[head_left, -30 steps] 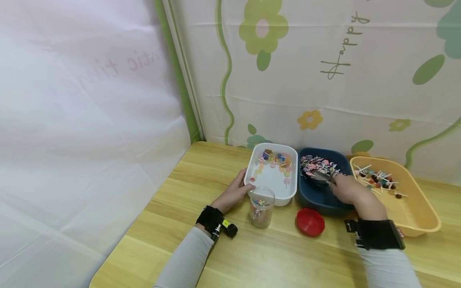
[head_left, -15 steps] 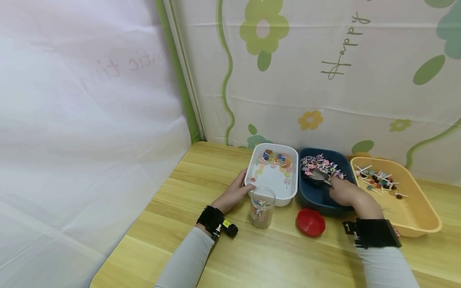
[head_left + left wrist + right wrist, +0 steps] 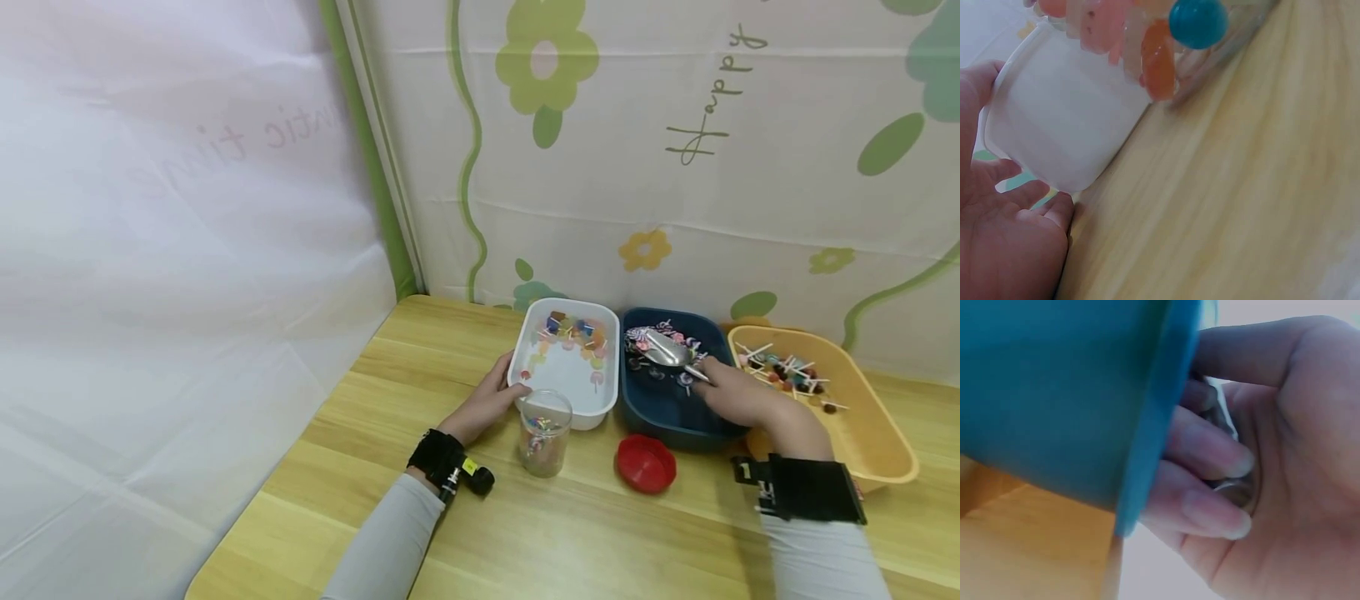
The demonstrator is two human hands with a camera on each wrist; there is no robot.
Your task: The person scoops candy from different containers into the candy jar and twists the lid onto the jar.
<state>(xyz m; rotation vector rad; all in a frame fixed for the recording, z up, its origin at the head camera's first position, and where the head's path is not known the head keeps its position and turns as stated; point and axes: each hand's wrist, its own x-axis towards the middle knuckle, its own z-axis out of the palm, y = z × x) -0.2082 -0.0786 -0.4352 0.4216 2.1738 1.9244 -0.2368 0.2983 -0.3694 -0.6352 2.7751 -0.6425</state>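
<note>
My right hand (image 3: 738, 396) grips the handle of a metal scoop (image 3: 666, 348) over the dark blue tub (image 3: 663, 421). The scoop's bowl lies above several wrapped lollipops (image 3: 637, 335) at the tub's far end; a glossy inner face shows, with little or no candy in it. In the right wrist view, fingers curl round the handle beside the tub's rim. My left hand (image 3: 483, 404) holds the near left corner of a white tub (image 3: 1066, 106), thumb over the rim and fingers against the outer wall. Translucent lollipops (image 3: 573, 329) lie in the white tub.
A clear jar (image 3: 545, 450) with colourful candy inside stands in front of the white tub. To its right lies a red lid (image 3: 647, 463). A yellow tub (image 3: 862, 417) with white-stick lollipops (image 3: 787, 375) stands at the right. A patterned curtain (image 3: 570, 208) hangs behind the table.
The scoop has come up out of the wrapped lollipops and its bowl now shows fully. My right hand has shifted slightly right. The left hand stays at the white tub.
</note>
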